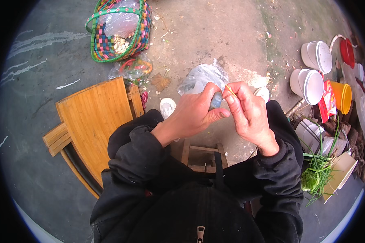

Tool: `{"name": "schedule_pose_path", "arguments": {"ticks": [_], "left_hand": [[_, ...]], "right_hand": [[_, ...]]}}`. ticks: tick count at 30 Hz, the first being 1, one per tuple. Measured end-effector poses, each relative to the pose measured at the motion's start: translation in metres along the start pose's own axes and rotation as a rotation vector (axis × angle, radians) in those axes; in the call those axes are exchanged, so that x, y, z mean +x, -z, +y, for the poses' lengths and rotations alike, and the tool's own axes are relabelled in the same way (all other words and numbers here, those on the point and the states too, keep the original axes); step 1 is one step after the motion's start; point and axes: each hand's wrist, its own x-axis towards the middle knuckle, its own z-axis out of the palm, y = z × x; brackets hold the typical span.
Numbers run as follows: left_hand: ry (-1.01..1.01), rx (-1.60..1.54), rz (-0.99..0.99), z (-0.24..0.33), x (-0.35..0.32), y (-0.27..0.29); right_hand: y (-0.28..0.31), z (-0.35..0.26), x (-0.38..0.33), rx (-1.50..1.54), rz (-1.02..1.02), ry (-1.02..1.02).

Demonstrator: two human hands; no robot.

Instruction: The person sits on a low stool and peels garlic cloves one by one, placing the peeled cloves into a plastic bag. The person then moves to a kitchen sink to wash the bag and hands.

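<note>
Head view: both bare hands up over the lap, close together. Left hand – grip curled around a blue-grey rounded object, one end showing between thumb and fingers; exact kind can't be told. Right hand – grip pinching a thin orange strip between thumb and fingertips, just right of the blue-grey object. Beyond the hands, a crumpled clear plastic bag lies on the concrete floor.

Upper left: multicoloured woven basket with green rim, holding pale clove-like pieces and a clear bag. A brown dry leaf lies near it. Left: wooden chair, beside the person's left leg. White shoes stand on the floor; a small wooden stool frame sits between the legs.

Right side: white plastic buckets lying tilted, yellow bucket, red packet between them. Lower right: long-leaved green vegetables beside a cream container.
</note>
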Motion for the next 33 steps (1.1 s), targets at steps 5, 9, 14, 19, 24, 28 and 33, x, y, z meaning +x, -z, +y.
{"name": "schedule_pose_path", "arguments": {"ticks": [5,9,14,19,24,28,33], "left_hand": [[-0.012,0.012,0.018,0.001,0.0,0.001],[-0.001,0.021,0.006,0.001,0.0,0.002],[-0.005,0.02,0.01,0.0,0.001,0.002],[0.012,0.042,-0.003,0.0,0.001,0.002],[0.024,0.098,-0.055,-0.001,0.001,0.001],[0.042,0.112,-0.078,-0.001,0.0,-0.001],[0.041,0.084,-0.07,0.0,0.001,0.0]], "right_hand": [[0.001,-0.003,0.0,0.083,0.004,-0.124],[0.004,-0.004,-0.002,0.108,-0.008,-0.178],[0.004,0.002,0.001,0.08,-0.028,-0.092],[0.01,0.006,0.006,-0.183,-0.081,0.103],[0.014,0.005,0.007,-0.412,-0.156,0.24],[0.01,0.009,0.006,-0.444,-0.105,0.289],[0.004,0.01,0.002,-0.223,-0.082,0.09]]}}
